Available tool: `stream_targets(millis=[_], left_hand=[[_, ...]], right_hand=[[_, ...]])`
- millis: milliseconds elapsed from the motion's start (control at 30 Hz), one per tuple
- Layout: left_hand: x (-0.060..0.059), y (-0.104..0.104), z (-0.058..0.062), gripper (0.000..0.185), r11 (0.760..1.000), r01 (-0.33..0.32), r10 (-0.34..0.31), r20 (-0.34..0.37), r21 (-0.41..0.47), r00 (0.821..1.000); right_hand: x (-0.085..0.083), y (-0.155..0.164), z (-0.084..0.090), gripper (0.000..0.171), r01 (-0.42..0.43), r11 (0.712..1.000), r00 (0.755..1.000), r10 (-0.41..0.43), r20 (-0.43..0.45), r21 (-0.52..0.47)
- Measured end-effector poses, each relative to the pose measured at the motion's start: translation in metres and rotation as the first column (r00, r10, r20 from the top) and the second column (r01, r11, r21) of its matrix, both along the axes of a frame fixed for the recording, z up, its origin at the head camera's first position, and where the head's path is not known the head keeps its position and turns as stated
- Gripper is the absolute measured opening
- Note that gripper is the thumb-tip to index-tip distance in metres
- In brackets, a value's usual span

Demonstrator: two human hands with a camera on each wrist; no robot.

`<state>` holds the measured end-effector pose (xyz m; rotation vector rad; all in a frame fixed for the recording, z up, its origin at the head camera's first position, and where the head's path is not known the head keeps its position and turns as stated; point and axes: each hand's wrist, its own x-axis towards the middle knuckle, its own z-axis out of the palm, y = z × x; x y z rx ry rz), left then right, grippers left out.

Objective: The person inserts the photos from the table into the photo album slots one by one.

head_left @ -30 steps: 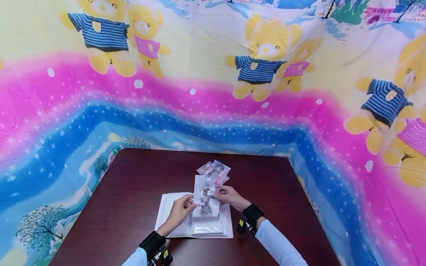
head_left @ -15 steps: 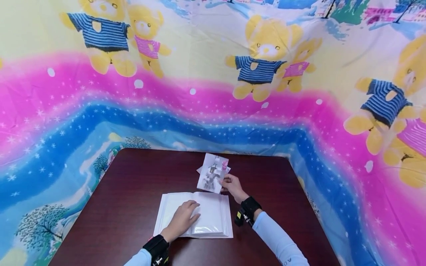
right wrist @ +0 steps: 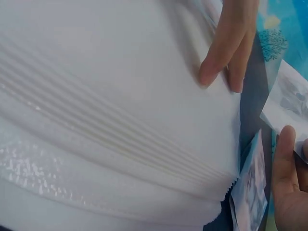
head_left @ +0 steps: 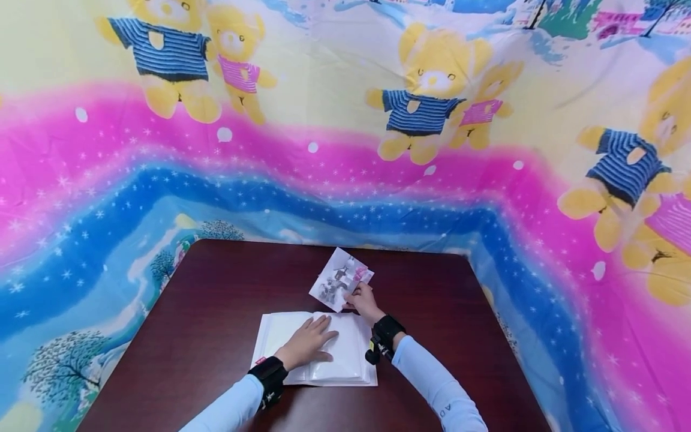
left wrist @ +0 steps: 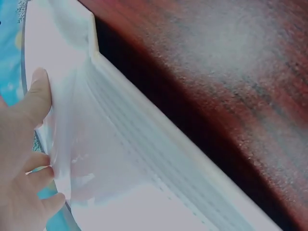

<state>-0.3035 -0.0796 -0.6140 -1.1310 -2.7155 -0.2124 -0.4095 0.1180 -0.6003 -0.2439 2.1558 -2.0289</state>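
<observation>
A photo (head_left: 336, 277) slants beyond the open album (head_left: 349, 355).

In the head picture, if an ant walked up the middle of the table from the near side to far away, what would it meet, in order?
The open white album with the left hand on it → the photo pinched by the right hand → the teddy-bear cloth.
</observation>
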Motion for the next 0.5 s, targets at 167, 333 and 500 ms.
stream_targets(millis=[167,333,500], left_hand=[[0.0006,0.0012,-0.002,0.056,1.0,-0.026,0.026,0.036,0.01,0.999],[0.0019,0.0002,-0.0047,0.056,0.998,-0.036,0.036,0.019,0.045,0.999],[0.0018,-0.0027,-0.0083,0.055,0.998,-0.042,0.043,-0.029,0.042,0.999]], right_hand=[[-0.0021,-0.0095,0.0033,0.022,0.072,0.997,0.996,-0.073,0.054,0.029],[-0.0048,-0.0115,0.0011,0.02,0.082,0.985,0.996,-0.086,0.017,0.15],[-0.0023,-0.0088,-0.0034,0.02,0.066,0.937,0.996,-0.044,-0.072,0.343]])
